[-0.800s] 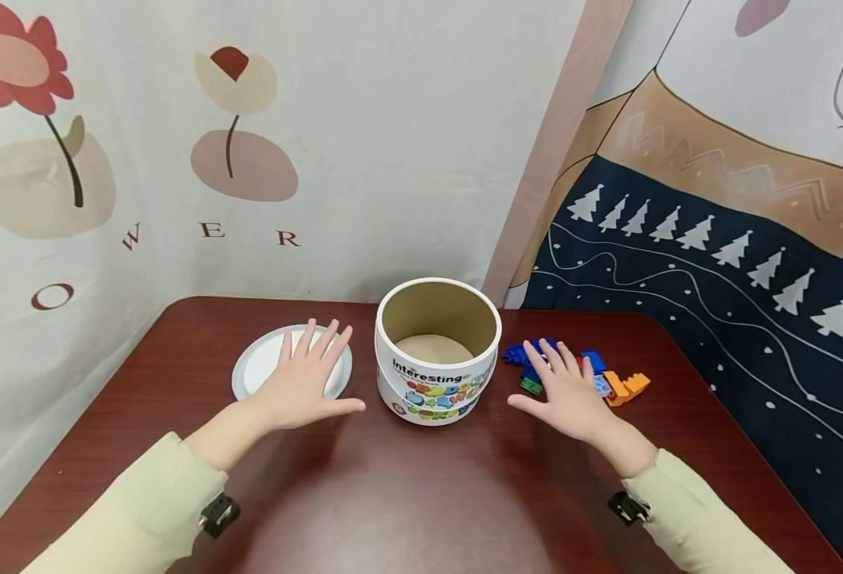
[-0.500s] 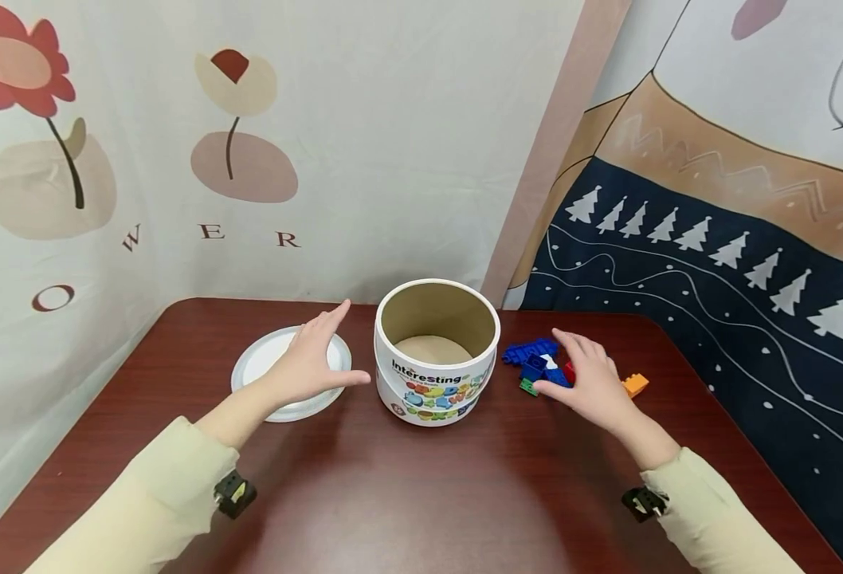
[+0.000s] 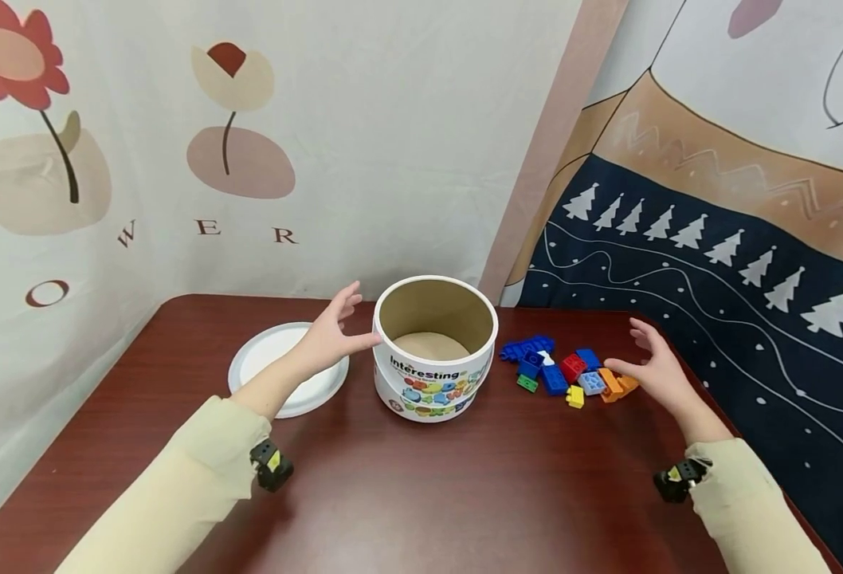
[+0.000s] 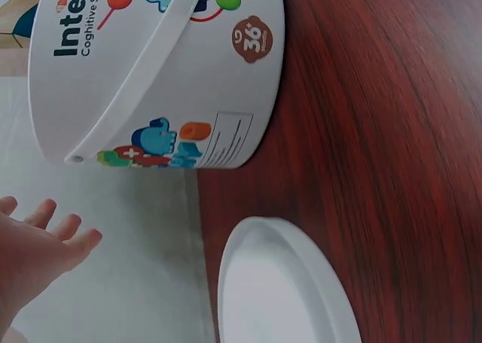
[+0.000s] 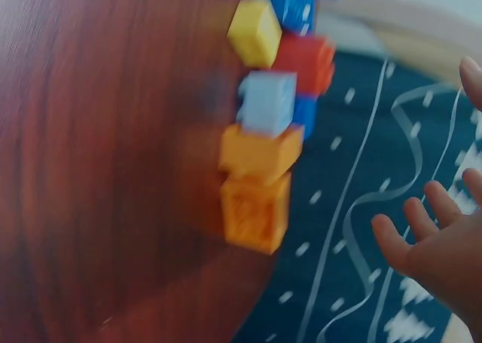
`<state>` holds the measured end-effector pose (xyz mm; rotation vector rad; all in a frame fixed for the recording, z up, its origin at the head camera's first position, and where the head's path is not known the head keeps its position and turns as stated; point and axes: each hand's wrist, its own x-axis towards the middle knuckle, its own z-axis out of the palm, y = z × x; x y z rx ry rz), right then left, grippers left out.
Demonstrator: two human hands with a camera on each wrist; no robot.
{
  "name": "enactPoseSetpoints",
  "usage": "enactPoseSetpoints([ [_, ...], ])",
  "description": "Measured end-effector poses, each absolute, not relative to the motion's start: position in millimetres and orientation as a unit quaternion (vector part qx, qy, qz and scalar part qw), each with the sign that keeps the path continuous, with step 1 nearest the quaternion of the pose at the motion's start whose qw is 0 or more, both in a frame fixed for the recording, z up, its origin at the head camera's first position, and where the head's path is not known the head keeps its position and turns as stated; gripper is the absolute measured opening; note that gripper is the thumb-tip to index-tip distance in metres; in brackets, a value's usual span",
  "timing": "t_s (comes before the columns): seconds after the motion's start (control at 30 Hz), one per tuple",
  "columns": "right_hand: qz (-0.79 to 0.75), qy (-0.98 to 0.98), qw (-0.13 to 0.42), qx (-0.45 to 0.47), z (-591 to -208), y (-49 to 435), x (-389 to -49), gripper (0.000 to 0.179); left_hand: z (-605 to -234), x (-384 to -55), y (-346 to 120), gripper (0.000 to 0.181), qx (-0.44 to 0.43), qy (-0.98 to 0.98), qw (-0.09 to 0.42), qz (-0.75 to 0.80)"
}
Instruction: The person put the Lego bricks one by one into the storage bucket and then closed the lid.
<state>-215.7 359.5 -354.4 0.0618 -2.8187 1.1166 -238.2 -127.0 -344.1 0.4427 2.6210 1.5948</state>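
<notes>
In the head view my left hand (image 3: 328,335) is raised over the white round lid (image 3: 252,367), fingers extended. Its thumb tip comes right at the left rim of a white bucket (image 3: 432,391), which stands upright with its top uncovered and its handle hanging down in front. My right hand (image 3: 661,371) hovers at the right end of a group of toy building bricks, holding nothing, its thumb near the orange bricks (image 3: 611,386). Beside those lie light blue (image 3: 592,383), red (image 3: 574,367), yellow (image 3: 575,397), green (image 3: 527,383) and several blue bricks (image 3: 554,379).
Everything stands on a dark red-brown table (image 3: 421,494). A pale curtain (image 3: 364,159) with printed flowers hangs behind it, and a navy cloth (image 3: 680,279) with printed trees hangs at the right. Each wrist wears a small black camera (image 3: 272,465).
My left hand has turned and moved right toward the bucket's rim. The right hand has drifted right, uncovering the bricks. Bucket, lid and bricks stay where they were.
</notes>
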Motion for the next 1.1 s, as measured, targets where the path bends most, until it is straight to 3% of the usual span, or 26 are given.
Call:
enactPoseSetpoints([
  [0.6,0.41,-0.905,-0.062,-0.099,-396.9,416.1,-215.8,0.087,-360.7,-241.2,-100.4,0.09,0.138,0.792,0.033,0.594],
  [1.1,0.402,-0.909,-0.089,-0.072,-408.5,412.7,-224.6,0.076,-362.6,-241.6,-99.7,0.088,0.137,0.785,0.044,0.602],
])
